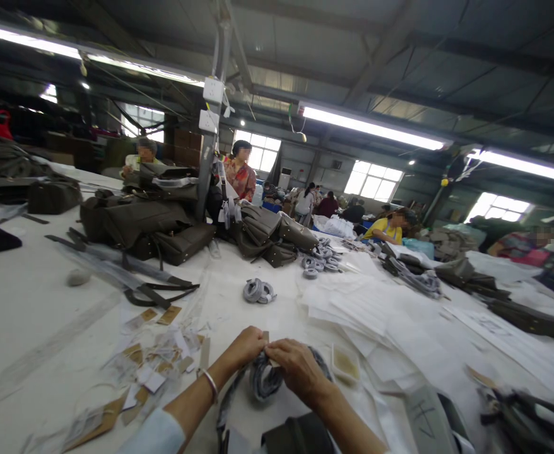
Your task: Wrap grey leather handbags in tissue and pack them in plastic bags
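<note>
Near the bottom centre, a dark strap coil (264, 380) in clear wrap is held upright between my hands. My left hand (247, 346), with a bangle on the wrist, pinches a small brown strip (265, 336) at the top of the coil. My right hand (298, 367) is closed over the coil's upper right side, its fingertips meeting the left ones. Part of the wrapped strap hangs down at the left. A dark rounded piece (298, 434) lies below my right forearm.
Tags and small bags (151, 372) lie scattered at left. Grey coils (259, 291) sit ahead, with dark bags (135, 224) behind them. White sheets (362, 315), a shallow dish (346, 364) and a grey box (431, 416) are at right. Several people work beyond the table.
</note>
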Available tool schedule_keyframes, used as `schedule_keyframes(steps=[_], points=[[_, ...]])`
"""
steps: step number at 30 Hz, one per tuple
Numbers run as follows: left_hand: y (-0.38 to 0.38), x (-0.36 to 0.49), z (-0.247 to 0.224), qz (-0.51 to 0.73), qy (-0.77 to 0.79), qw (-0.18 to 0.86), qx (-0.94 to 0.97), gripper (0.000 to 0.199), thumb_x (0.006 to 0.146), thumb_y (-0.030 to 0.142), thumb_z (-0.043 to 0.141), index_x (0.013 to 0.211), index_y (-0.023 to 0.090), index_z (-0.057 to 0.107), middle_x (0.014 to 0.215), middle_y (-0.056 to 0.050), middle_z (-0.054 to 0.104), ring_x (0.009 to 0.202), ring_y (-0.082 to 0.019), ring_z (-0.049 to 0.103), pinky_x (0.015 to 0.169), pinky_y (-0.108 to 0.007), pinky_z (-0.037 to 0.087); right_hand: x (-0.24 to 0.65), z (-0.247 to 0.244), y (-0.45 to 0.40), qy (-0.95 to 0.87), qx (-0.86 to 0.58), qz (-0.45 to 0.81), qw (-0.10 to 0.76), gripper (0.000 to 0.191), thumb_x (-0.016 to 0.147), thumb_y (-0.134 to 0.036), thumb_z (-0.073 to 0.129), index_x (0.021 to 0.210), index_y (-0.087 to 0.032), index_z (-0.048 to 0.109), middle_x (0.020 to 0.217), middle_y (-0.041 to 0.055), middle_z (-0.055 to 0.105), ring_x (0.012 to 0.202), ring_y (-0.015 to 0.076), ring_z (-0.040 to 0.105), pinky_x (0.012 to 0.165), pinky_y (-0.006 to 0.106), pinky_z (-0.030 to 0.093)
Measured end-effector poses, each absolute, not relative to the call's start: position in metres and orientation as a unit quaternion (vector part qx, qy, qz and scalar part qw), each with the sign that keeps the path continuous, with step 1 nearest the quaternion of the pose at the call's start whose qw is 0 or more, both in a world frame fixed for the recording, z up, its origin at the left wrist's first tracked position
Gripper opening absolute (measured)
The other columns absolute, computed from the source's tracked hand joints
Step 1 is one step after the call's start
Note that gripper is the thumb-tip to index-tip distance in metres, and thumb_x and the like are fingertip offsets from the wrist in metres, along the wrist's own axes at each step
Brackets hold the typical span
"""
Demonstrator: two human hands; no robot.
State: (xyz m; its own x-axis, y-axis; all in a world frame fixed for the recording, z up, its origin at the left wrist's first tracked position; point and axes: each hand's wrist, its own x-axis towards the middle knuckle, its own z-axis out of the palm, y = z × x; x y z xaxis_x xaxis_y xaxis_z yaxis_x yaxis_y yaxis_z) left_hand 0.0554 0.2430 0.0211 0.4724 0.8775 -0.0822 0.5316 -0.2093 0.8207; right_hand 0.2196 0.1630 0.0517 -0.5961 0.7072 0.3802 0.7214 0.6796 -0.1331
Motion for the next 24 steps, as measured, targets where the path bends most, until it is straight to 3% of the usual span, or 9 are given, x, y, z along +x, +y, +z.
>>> schedule_keyframes(steps=[5, 11, 16, 21, 24], points=[[0.221, 0.061, 0.045, 0.206, 0.553, 0.291, 0.753, 0.017, 0.081, 0.024, 0.047, 0.076, 0.018, 0.062, 0.080, -0.005, 0.068, 0.079, -0.020, 0.061, 0.067, -0.028, 0.037, 0.212, 0.074, 0.158, -0.849, -0.475, 0.054, 0.224, 0.020, 0.084, -0.007, 0.058, 0.081, -0.021, 0.073, 0.083, 0.0040, 0.067, 0.085, 0.0166, 0.060, 0.079, 0.027, 0.046], [0.183, 0.065, 0.055, 0.204, 0.556, 0.208, 0.779, 0.027, 0.095, 0.030, 0.037, 0.099, 0.024, 0.063, 0.096, -0.006, 0.073, 0.092, -0.022, 0.067, 0.074, -0.029, 0.041, 0.214, 0.077, 0.160, -0.752, -0.554, 0.171, 0.313, 0.014, 0.072, -0.009, 0.066, 0.063, -0.019, 0.066, 0.073, -0.0016, 0.061, 0.074, 0.0123, 0.057, 0.071, 0.023, 0.043], [0.174, 0.067, 0.045, 0.216, 0.545, 0.224, 0.778, 0.027, 0.093, 0.020, 0.037, 0.103, 0.022, 0.062, 0.097, -0.009, 0.073, 0.092, -0.024, 0.067, 0.074, -0.030, 0.040, 0.217, 0.061, 0.167, -0.626, -0.607, 0.342, 0.351, 0.018, 0.057, -0.004, 0.067, 0.064, -0.018, 0.058, 0.057, -0.0072, 0.056, 0.055, 0.0092, 0.050, 0.053, 0.020, 0.038], [0.170, 0.068, 0.041, 0.232, 0.522, 0.259, 0.779, 0.022, 0.094, 0.021, 0.036, 0.098, 0.022, 0.057, 0.091, -0.008, 0.071, 0.087, -0.023, 0.066, 0.072, -0.029, 0.039, 0.229, 0.053, 0.171, -0.612, -0.600, 0.382, 0.344, 0.029, 0.051, -0.007, 0.073, 0.078, -0.017, 0.069, 0.064, -0.0065, 0.062, 0.057, 0.0094, 0.053, 0.056, 0.020, 0.041], [0.165, 0.066, 0.039, 0.263, 0.485, 0.298, 0.779, 0.013, 0.093, 0.028, 0.040, 0.098, 0.022, 0.050, 0.087, -0.006, 0.069, 0.080, -0.021, 0.064, 0.068, -0.028, 0.038, 0.237, 0.053, 0.171, -0.627, -0.590, 0.406, 0.308, 0.019, 0.055, -0.018, 0.076, 0.074, -0.017, 0.072, 0.063, -0.0033, 0.065, 0.058, 0.0117, 0.057, 0.057, 0.022, 0.043]])
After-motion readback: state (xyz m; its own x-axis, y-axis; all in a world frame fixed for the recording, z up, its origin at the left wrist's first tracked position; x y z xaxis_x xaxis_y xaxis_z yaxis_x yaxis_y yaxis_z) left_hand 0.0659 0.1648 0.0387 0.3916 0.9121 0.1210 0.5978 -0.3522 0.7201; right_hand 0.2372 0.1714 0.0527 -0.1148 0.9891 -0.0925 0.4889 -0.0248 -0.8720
